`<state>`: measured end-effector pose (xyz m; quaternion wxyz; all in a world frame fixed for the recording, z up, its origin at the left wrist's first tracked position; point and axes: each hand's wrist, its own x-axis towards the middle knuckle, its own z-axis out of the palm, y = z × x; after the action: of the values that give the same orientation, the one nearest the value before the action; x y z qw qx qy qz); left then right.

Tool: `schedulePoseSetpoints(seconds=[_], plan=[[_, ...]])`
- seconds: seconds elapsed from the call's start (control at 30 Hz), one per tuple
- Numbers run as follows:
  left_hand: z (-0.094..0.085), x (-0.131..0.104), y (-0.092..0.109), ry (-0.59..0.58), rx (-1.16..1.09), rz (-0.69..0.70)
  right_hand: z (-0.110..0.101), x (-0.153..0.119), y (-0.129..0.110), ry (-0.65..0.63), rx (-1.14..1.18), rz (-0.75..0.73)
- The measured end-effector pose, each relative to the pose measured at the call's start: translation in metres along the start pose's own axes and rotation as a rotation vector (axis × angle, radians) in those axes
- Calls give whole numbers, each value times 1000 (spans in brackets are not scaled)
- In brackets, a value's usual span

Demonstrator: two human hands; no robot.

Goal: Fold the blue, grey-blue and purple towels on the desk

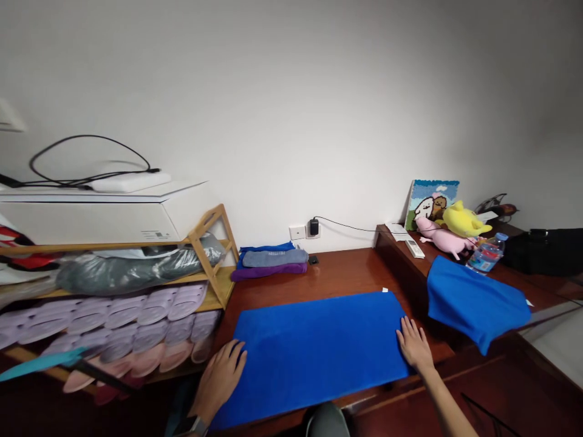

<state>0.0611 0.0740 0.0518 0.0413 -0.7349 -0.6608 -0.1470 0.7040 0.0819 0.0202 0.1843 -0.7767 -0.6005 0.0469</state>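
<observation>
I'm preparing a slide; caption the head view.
Left hand and right hand at opposite ends of a spread blue cloth.

Plain bright blue towel (319,349), rectangular, spread pretty much flat on the reddish-brown wooden desk (348,270), long side running along the desk's front edge, little white tag (385,290) poking out its back edge.

Pale wall (282,121), wooden rack (224,285), red-brown table (350,270), perhaps pale floor (553,358)

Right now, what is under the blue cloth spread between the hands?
The spread blue cloth lies on the reddish-brown desktop, which shows beyond its far edge. Anything else beneath is covered and cannot be seen.
</observation>
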Motion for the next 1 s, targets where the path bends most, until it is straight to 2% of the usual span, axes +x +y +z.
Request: schedulePoseSetpoints(seconds=[0.03,0.1,0.2,0.3,0.37,0.47,0.53,0.6,0.67,0.73,0.8,0.9,1.0], plan=[[2,14,0,4,-8,21,2,-1,-18,25,11,-38],[10,39,2,-16,-25,51,8,-4,-70,45,51,-152],[30,66,6,-83,-42,41,28,-12,-176,-77,108,-362],[47,75,3,-116,-32,-11,54,-23,-285,-219,171,-524],[53,73,-1,-116,-13,-30,72,-32,-345,-314,219,-594],[55,67,-9,-122,18,-36,93,-44,-408,-396,278,-670],[54,64,-12,-118,28,-44,102,-44,-427,-418,283,-692],[52,61,-14,-100,25,-58,105,-35,-422,-422,258,-671],[51,60,-15,-87,18,-72,100,-16,-392,-397,213,-605],[52,60,-17,-83,9,-78,88,11,-339,-347,143,-497],[56,61,-21,-82,-4,-88,71,40,-272,-300,47,-359],[66,62,-28,-67,-20,-110,39,77,-172,-296,-84,-147],[72,63,-34,-44,-20,-128,14,99,-99,-296,-164,20]])
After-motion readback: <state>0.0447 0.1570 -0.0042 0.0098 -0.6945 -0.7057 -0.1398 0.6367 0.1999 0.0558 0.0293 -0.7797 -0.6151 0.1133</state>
